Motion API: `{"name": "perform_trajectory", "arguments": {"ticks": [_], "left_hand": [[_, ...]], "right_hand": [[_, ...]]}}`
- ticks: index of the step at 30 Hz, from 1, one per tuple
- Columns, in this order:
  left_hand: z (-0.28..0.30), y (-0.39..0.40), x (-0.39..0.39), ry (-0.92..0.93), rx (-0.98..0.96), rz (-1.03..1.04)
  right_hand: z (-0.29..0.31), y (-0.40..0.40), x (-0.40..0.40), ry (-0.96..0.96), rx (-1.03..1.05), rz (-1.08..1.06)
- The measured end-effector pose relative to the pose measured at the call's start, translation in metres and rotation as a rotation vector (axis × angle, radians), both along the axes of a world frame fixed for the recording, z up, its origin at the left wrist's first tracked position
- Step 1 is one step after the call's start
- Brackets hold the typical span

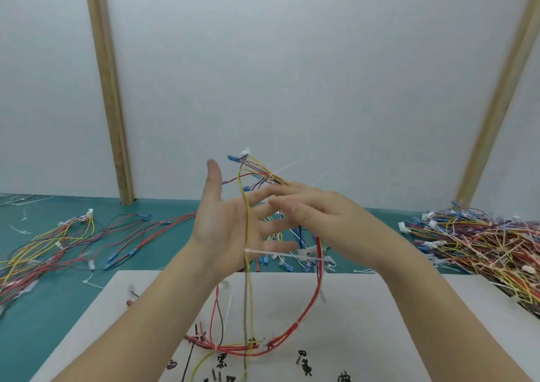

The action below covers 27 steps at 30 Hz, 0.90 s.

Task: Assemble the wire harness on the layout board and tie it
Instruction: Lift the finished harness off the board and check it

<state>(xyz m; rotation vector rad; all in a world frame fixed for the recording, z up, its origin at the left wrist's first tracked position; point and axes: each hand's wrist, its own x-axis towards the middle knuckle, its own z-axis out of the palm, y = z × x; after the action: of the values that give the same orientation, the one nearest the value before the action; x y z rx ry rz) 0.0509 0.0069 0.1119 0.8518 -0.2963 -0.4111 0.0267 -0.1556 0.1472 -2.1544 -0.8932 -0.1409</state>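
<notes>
Green worktop point(43, 317) carrying a white layout board point(365, 323) marked with handwritten characters. At right, a large heap of finished harnesses point(482, 247); at left, loose wires point(58, 244). Centre, the wire harness point(306, 317), its red loop rising from the board up between both raised hands, connector ends point(244, 153) uppermost. Left hand point(230, 221) wide, palm facing right, fingers spread, a yellow wire point(247, 224) crossing it. Right hand point(315, 212) with fingers extended, relaxed, touching the wires. A white cable tie point(277, 253) lies horizontally across the strands.

Right hand point(315, 215) fingers motion-blurred, grip on harness point(309, 302) unclear; board point(365, 323) cropped at bottom.
</notes>
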Motion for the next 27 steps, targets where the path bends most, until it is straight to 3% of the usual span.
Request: {"name": "perform_trajectory", "arguments": {"ticks": [2,4,8,11,13,17,20,24,27], "left_hand": [[0.004,0.005,0.000,0.020,0.096,0.042],[0.004,0.006,-0.001,-0.004,0.202,0.097],[0.002,0.002,-0.004,-0.075,0.227,0.146],[0.003,0.002,-0.010,-0.178,0.291,0.047],[0.003,0.002,-0.013,-0.241,0.346,-0.081],[0.003,0.002,-0.015,-0.268,0.404,-0.230],[0.005,-0.002,-0.017,-0.278,0.482,-0.207],[0.007,-0.009,-0.024,-0.398,0.738,-0.053],[0.011,-0.009,-0.027,-0.409,0.809,-0.041]], "right_hand": [[0.000,-0.003,0.002,-0.100,-0.138,0.027],[0.000,-0.005,0.003,-0.093,-0.147,0.058],[-0.001,-0.007,0.011,0.019,0.298,-0.100],[-0.003,-0.012,0.019,0.270,0.545,-0.281],[-0.005,-0.020,0.020,0.420,0.474,-0.248],[-0.007,-0.032,0.022,0.491,0.167,-0.199],[-0.012,-0.032,0.024,0.618,0.220,-0.040],[-0.014,-0.035,0.029,0.659,0.306,0.104],[-0.012,-0.036,0.030,0.580,0.344,0.041]]}}
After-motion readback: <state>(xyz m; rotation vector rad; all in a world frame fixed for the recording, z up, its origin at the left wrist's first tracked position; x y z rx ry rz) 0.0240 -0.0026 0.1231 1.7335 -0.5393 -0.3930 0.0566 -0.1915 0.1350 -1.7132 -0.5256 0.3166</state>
